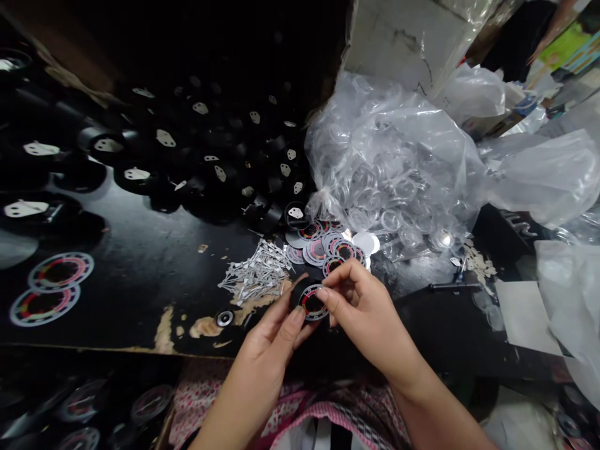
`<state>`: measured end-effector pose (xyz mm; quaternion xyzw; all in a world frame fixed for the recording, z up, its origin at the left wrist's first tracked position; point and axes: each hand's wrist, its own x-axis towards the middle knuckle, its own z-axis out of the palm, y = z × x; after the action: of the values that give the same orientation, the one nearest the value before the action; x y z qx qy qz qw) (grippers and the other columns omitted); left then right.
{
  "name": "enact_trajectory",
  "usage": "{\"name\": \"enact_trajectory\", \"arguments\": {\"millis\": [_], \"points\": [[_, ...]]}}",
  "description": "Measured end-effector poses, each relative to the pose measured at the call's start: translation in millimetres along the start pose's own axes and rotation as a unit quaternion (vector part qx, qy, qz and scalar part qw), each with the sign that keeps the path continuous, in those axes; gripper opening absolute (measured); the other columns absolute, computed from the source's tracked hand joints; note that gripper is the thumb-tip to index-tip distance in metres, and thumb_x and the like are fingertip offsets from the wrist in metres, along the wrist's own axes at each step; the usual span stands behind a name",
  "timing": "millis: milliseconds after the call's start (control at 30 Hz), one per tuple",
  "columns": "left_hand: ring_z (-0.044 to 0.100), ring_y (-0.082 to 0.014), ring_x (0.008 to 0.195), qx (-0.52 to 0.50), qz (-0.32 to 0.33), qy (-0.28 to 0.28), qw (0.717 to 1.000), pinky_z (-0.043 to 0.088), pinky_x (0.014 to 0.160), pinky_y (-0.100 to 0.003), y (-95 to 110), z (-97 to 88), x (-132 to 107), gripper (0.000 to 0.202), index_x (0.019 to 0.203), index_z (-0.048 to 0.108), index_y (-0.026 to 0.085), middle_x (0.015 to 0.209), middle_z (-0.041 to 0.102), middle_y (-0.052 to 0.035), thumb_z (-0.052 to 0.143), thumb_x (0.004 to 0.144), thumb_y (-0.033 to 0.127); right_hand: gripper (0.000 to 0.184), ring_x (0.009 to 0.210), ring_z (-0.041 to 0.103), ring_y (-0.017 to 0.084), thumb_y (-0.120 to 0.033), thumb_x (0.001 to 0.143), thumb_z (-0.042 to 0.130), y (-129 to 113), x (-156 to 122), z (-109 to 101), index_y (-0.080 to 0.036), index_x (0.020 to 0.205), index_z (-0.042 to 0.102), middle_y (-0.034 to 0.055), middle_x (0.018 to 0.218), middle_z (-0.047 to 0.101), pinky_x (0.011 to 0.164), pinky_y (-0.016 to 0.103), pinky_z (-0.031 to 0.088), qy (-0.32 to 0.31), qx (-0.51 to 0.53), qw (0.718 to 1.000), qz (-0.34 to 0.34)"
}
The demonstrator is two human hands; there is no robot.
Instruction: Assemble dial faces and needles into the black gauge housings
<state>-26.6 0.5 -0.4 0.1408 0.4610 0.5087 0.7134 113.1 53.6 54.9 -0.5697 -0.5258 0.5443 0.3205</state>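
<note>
My left hand (274, 334) and my right hand (363, 306) meet over the front edge of a black worktable (140, 250). Both pinch one small round black part with a printed dial face (312, 302), red and white marks round its rim. My left fingers hold it from below and the left, my right thumb and fingers press on its right side. Just behind it lies a heap of loose printed dial discs (328, 247). A pile of small silver pointer pieces (255, 272) lies to the left of my hands.
Many black round housings with white inserts (206, 156) crowd the back left. A clear plastic bag of transparent rings (394, 181) stands at the right. Two larger dial discs (51, 287) lie at the far left. A small metal ring (225, 318) sits near the table edge.
</note>
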Motion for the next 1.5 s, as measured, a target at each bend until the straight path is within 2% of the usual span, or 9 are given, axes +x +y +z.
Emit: {"name": "enact_trajectory", "arguments": {"millis": [133, 367, 500, 633, 733, 833, 1033, 1267, 1500], "points": [[0.061, -0.0277, 0.127, -0.015, -0.006, -0.003, 1.0, 0.058, 0.096, -0.033, 0.7, 1.4, 0.0, 0.031, 0.115, 0.076, 0.033, 0.133, 0.07, -0.0019, 0.074, 0.085, 0.04, 0.015, 0.05, 0.054, 0.007, -0.028, 0.085, 0.064, 3.4, 0.5, 0.8, -0.021, 0.083, 0.052, -0.0075, 0.066, 0.055, 0.05, 0.02, 0.042, -0.028, 0.034, 0.998, 0.043], [0.063, -0.0282, 0.123, 0.076, 0.006, -0.012, 0.997, 0.047, 0.108, -0.039, -4.2, -6.5, 0.3, 0.039, 0.117, 0.074, 0.03, 0.127, 0.073, -0.0045, 0.079, 0.079, 0.038, 0.016, 0.068, 0.056, 0.011, -0.029, 0.083, 0.069, 8.4, -6.5, -1.4, -0.022, 0.089, 0.056, -0.0036, 0.078, 0.06, 0.06, 0.023, 0.044, -0.02, -0.121, 0.992, -0.015], [0.069, -0.0293, 0.114, 0.136, 0.016, 0.001, 0.991, 0.053, 0.101, -0.038, 1.4, -11.2, -6.9, 0.035, 0.11, 0.076, 0.028, 0.115, 0.077, -0.0056, 0.079, 0.078, 0.04, 0.014, 0.083, 0.063, 0.013, -0.019, 0.088, 0.06, 8.1, -14.5, 0.4, -0.022, 0.102, 0.06, -0.0003, 0.095, 0.067, 0.074, 0.026, 0.051, -0.081, -0.125, 0.988, -0.028], [0.07, -0.0289, 0.11, 0.144, 0.013, 0.027, 0.989, 0.057, 0.095, -0.035, 8.4, -30.6, -18.7, 0.035, 0.108, 0.076, 0.028, 0.112, 0.078, -0.0045, 0.08, 0.076, 0.04, 0.017, 0.082, 0.065, 0.013, -0.02, 0.09, 0.062, 5.8, -12.1, 6.7, -0.022, 0.107, 0.063, -0.0001, 0.095, 0.07, 0.073, 0.025, 0.051, -0.119, -0.144, 0.981, -0.056], [0.069, -0.0284, 0.113, 0.121, 0.007, 0.092, 0.988, 0.055, 0.099, -0.035, 13.7, -47.0, -25.6, 0.038, 0.112, 0.075, 0.028, 0.115, 0.077, -0.0032, 0.081, 0.076, 0.037, 0.012, 0.086, 0.067, 0.019, -0.022, 0.094, 0.057, 3.3, -0.4, 17.8, -0.019, 0.1, 0.067, 0.0038, 0.093, 0.073, 0.079, 0.033, 0.05, -0.126, -0.29, 0.944, -0.097], [0.068, -0.0285, 0.115, 0.039, 0.037, 0.133, 0.99, 0.054, 0.101, -0.037, 21.5, -47.7, -24.2, 0.034, 0.108, 0.075, 0.028, 0.115, 0.077, -0.0023, 0.081, 0.076, 0.034, 0.017, 0.089, 0.067, 0.028, -0.025, 0.095, 0.054, 2.8, 12.6, 35.3, -0.017, 0.089, 0.067, 0.0087, 0.092, 0.073, 0.085, 0.045, 0.046, -0.077, -0.466, 0.873, -0.121], [0.062, -0.0254, 0.124, -0.024, 0.084, 0.073, 0.994, 0.045, 0.111, -0.038, 44.5, -19.6, 2.2, 0.023, 0.107, 0.074, 0.024, 0.119, 0.075, -0.0043, 0.072, 0.085, 0.029, 0.021, 0.085, 0.068, 0.03, -0.025, 0.098, 0.048, 6.3, 20.8, 57.1, -0.014, 0.094, 0.065, 0.0143, 0.09, 0.073, 0.084, 0.049, 0.045, -0.052, -0.558, 0.819, -0.127], [0.059, -0.0268, 0.127, -0.017, 0.088, 0.14, 0.986, 0.041, 0.115, -0.039, 47.2, -21.6, -5.7, 0.027, 0.109, 0.071, 0.027, 0.118, 0.074, -0.0011, 0.075, 0.083, 0.034, 0.014, 0.087, 0.068, 0.026, -0.024, 0.096, 0.054, 3.0, 22.6, 41.3, -0.016, 0.09, 0.065, 0.0081, 0.091, 0.074, 0.086, 0.042, 0.043, -0.055, -0.493, 0.861, -0.115], [0.061, -0.026, 0.125, -0.015, 0.084, 0.113, 0.99, 0.047, 0.11, -0.037, 26.0, -13.6, -10.2, 0.027, 0.111, 0.073, 0.029, 0.119, 0.074, -0.0009, 0.074, 0.084, 0.035, 0.011, 0.092, 0.066, 0.025, -0.027, 0.093, 0.062, 5.8, 12.1, 32.6, -0.017, 0.094, 0.064, 0.0073, 0.096, 0.073, 0.085, 0.038, 0.042, -0.059, -0.437, 0.881, -0.17]]}}
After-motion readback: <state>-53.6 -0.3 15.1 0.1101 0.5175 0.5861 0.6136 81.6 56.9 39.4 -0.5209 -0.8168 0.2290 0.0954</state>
